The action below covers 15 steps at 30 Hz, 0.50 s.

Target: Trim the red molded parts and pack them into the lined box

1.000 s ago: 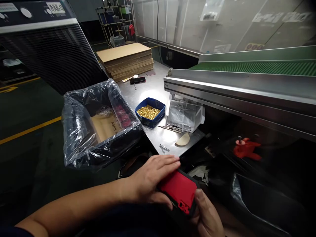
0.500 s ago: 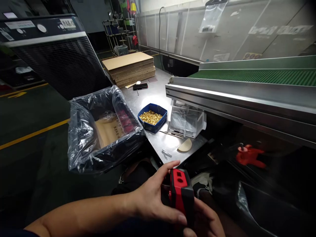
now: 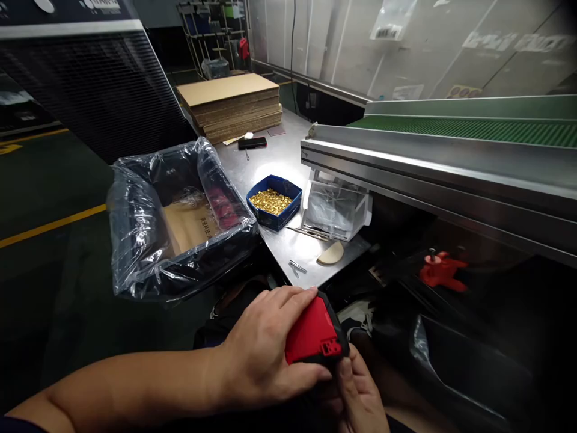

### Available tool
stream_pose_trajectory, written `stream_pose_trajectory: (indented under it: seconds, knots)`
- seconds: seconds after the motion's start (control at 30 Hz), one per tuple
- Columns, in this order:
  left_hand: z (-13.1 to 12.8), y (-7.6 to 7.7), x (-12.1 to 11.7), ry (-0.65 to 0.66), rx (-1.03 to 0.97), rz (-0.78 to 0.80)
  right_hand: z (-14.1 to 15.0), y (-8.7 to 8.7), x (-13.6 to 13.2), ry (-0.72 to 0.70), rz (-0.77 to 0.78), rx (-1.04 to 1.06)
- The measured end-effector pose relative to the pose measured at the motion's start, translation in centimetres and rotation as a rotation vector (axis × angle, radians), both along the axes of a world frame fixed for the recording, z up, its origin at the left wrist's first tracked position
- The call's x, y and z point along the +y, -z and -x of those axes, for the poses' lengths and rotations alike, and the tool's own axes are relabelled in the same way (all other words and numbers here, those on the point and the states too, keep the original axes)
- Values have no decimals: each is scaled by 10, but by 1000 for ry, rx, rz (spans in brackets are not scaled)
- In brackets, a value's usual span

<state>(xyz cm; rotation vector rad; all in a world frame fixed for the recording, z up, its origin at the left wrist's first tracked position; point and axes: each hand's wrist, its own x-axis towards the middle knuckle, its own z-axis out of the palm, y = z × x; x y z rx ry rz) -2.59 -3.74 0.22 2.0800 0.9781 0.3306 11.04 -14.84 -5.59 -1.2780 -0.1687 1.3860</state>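
A boxy red-and-black device [image 3: 313,334] is held low in front of me; its exact kind is not clear. My left hand [image 3: 265,343] wraps round it from the left, fingers over the top and thumb along the lower edge. At its lower right corner, my right hand [image 3: 360,391] grips it with closed fingers, partly hidden beneath. Beyond the hands, small metal pieces [image 3: 297,267] and a pale half-round piece [image 3: 331,253] lie on the metal table [image 3: 282,162]. A blue tray [image 3: 276,219] there holds many small gold-coloured parts [image 3: 270,201].
Left of the table stands a dark crate [image 3: 180,282] lined with clear plastic, with brown packages inside. A clear bin [image 3: 336,207] sits under the edge of a green conveyor [image 3: 451,129]. Stacked cardboard [image 3: 234,102] and a black phone-like object [image 3: 252,143] are farther back.
The device has been turned so that its broad red face shows. My left hand has rolled over its top, and my right fingers have come to its lower corner. The view has shifted slightly.
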Motion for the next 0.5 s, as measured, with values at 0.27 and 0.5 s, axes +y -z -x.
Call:
stream_pose_trajectory:
  seconds: [0.27, 0.5]
  knots:
    - [-5, -9, 5, 45, 142, 17, 7, -1, -1, 24, -56, 34]
    - [-4, -1, 3, 40, 50, 142, 0, -5, -2, 34, 6, 3]
